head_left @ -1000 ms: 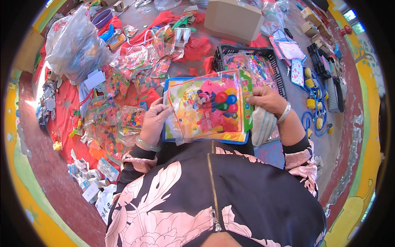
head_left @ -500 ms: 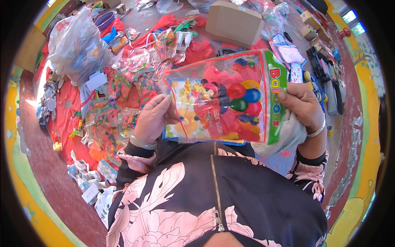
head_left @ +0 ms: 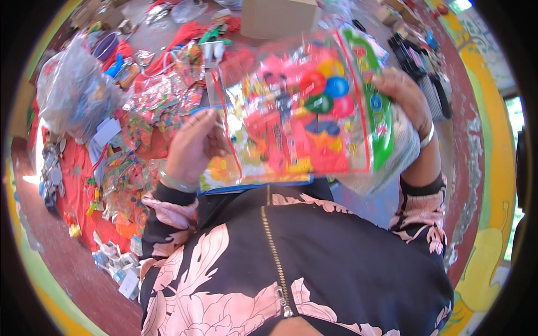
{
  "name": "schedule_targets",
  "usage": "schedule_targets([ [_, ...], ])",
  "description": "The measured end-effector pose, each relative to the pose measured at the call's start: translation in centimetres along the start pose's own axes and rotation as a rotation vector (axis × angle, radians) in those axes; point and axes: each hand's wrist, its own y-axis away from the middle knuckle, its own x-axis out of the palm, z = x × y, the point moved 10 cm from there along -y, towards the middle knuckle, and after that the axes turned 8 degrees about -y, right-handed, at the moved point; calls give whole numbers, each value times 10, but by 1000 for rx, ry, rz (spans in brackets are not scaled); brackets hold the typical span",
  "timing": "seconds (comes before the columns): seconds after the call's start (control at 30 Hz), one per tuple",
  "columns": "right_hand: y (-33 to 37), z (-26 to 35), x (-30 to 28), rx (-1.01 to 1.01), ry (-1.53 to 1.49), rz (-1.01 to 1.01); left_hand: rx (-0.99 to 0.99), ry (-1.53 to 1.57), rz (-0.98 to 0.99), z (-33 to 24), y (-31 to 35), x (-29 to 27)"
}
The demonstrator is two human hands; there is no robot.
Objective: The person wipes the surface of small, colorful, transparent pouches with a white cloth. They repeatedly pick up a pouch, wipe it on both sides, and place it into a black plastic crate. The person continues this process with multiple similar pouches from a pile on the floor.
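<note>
A clear plastic bag of colourful balloons, with a green header strip along its right side, is stretched between my two hands in front of my chest. My left hand has its fingers curled at the bag's left edge. The green strip is gripped by my right hand, thumb side up. A pale grey knitted cloth or glove hangs below that hand, partly behind the bag. Under the bag shows a blue-edged, brightly printed flat item, mostly hidden.
Red cloth covers the floor on the left, strewn with packets of small colourful pieces. A large stuffed plastic bag stands far left. Beyond my hands is a cardboard box. Black baskets line the right.
The balloon bag has risen and tilted, its right end lower now, and looks slightly blurred. Both hands moved up with it. The surroundings have shifted left and up in the view.
</note>
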Motion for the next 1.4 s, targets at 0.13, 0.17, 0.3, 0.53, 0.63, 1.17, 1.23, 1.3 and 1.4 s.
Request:
schedule_targets([
  [0.13, 10, 10, -85, -107, -74, -243, 64, -31, 156, -29, -28, 31],
  [0.17, 14, 7, -101, -93, -153, -276, 60, -19, 159, -27, -33, 32],
  [0.3, 37, 10, -124, -3, -404, -320, 25, -35, 119, -3, -44, 15],
  [0.53, 61, -111, -234, 171, -198, -505, -33, -233, -125, 45, -24, -44],
  [0.63, 64, -174, -268, 144, 43, -555, -2, -176, -130, 47, -20, -47],
  [1.17, -106, -400, -289, 142, -593, -747, 45, -132, -405, 40, -11, -64],
  [1.23, -68, -472, -334, 265, -194, -874, 38, -118, -348, 39, -26, -61],
  [1.3, -44, -513, -310, 592, 73, -959, 29, -119, -384, 45, -23, -68],
  [1.4, -1, -498, -267, 870, 19, -959, 43, -135, -415, 41, -13, -66],
])
